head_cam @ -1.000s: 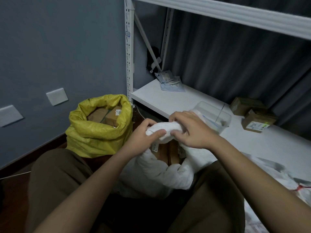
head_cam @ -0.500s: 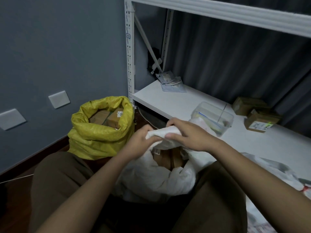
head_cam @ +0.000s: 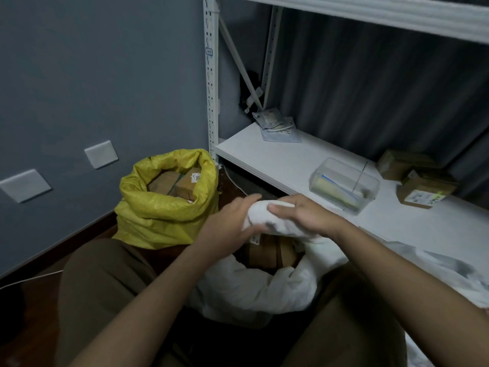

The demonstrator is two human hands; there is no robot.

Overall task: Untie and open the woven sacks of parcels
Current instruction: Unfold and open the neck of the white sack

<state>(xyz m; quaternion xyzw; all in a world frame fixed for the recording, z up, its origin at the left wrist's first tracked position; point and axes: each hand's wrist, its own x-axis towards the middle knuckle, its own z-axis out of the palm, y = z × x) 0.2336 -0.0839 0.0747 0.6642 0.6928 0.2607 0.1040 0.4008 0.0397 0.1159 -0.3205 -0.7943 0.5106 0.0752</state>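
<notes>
I sit on the floor w/ the white sack [head_cam: 254,290] between my knees, its mouth already open and rolled down. Brown parcels [head_cam: 270,252] show inside it. My left hand [head_cam: 227,229] and right hand [head_cam: 301,215] both grip the far rim of the white sack, fingers curled round the bunched fabric, the two hands touching nearly at the thumbs. Left of the white sack, just beside it, stands the yellow sack [head_cam: 164,210], also open, w/ cardboard boxes [head_cam: 174,181] in it. Behind the white sack is the shelf [head_cam: 264,154]: on it a clear plastic box [head_cam: 344,186], approx. straight behind my right hand, and two small cartons [head_cam: 418,184] more to the right.
</notes>
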